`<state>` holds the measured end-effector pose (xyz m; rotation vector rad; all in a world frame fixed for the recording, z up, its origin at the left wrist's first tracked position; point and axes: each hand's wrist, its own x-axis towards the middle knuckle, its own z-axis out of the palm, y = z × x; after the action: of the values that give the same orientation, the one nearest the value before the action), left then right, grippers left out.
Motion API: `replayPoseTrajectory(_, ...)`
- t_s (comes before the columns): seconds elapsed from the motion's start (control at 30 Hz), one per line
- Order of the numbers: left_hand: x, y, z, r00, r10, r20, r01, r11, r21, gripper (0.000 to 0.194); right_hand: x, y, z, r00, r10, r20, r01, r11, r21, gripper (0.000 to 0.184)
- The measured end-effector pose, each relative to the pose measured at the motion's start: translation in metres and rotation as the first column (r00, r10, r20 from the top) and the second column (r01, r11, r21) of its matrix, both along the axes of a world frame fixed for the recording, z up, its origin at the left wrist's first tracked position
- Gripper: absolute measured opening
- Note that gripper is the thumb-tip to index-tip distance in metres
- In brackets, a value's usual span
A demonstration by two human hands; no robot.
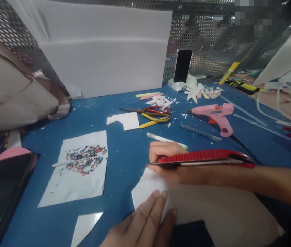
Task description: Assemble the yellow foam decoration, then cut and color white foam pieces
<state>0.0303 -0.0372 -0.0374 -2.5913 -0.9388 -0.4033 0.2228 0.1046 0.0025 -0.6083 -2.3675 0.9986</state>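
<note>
My right hand is closed around a red box cutter, its blade pointing left at the upper edge of a small white foam board piece. A faint line runs across that piece, and its upper left edge is uneven. My left hand holds the piece, two fingers straight on its face and the thumb by its right side. Just beyond my right hand lies a white and green pen-like stick. A white curved offcut rests left of my left hand.
Glitter on a white sheet with a thin stick lies left. Scissors, a cut board, a pink glue gun and scraps lie beyond. A phone stands at the back; another phone is at left.
</note>
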Motion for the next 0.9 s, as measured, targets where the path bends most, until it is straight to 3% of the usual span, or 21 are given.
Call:
replayPoseTrajectory(0.13, 0.001, 0.006, 0.009, 1.0, -0.009, -0.014, 0.009, 0.999, -0.045, 0.042, -0.001, -0.002, 0.001, 0.999, 0.031, -0.024, -0.03, 0.997, 0.07, 0.021)
replayPoseTrajectory(0.3, 0.001, 0.011, 0.017, 0.999, -0.05, 0.013, 0.05, 0.999, -0.014, 0.035, 0.0, -0.003, 0.001, 0.998, 0.054, -0.031, -0.05, 0.992, 0.112, 0.014)
replayPoseTrajectory(0.9, 0.004, 0.011, 0.018, 0.998, -0.061, 0.029, 0.061, 0.998, -0.022, 0.042, 0.01, -0.019, 0.006, 0.995, -0.074, 0.061, 0.065, 0.987, 0.147, 0.017)
